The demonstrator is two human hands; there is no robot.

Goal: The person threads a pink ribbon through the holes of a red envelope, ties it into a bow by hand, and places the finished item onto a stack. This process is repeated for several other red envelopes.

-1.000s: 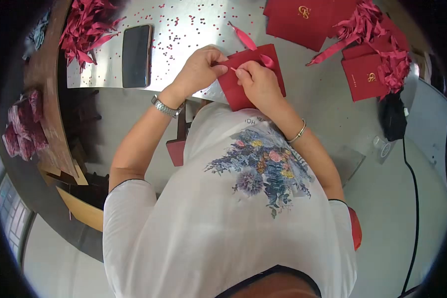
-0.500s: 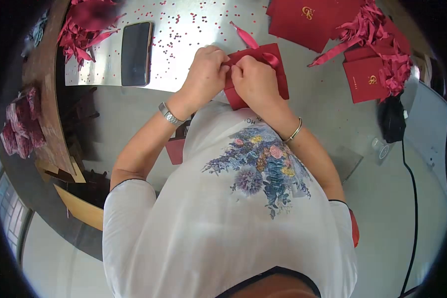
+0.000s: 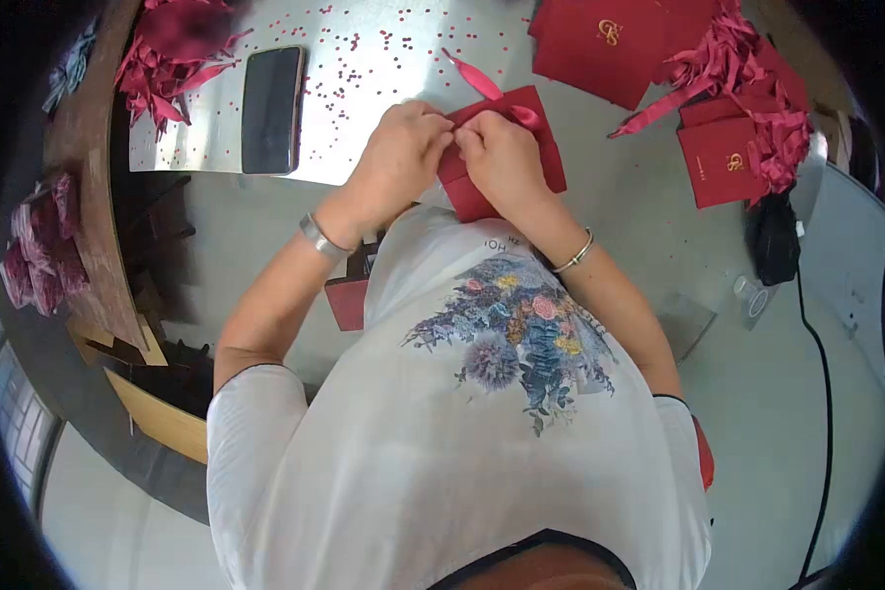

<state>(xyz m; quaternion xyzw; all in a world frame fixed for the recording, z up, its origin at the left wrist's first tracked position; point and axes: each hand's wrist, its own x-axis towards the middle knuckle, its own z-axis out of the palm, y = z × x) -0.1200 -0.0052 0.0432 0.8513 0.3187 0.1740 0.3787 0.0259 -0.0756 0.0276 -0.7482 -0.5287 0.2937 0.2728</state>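
A dark red folded paper bag (image 3: 546,147) lies at the front edge of the table, against my shirt. A pinkish-red ribbon (image 3: 474,77) runs from its upper edge, one end loose on the metal top; another stretch of it curves under my right hand. My left hand (image 3: 403,147) is closed in a pinch at the bag's left side. My right hand (image 3: 506,162) rests over the bag, closed, thumb and forefinger pinched close to the left fingertips. What lies between the fingertips is mostly hidden.
A phone (image 3: 272,110) lies left of my hands, among small red paper dots (image 3: 349,74). Ribbon bundles (image 3: 162,93) sit at the far left. Flat red bags (image 3: 600,44) and more ribbons (image 3: 723,49) are at right. A black cable (image 3: 816,393) hangs at right.
Both hands stay pinched at the bag, with the left wrist turned slightly. The bag and loose ribbon end have shifted a little to the left.
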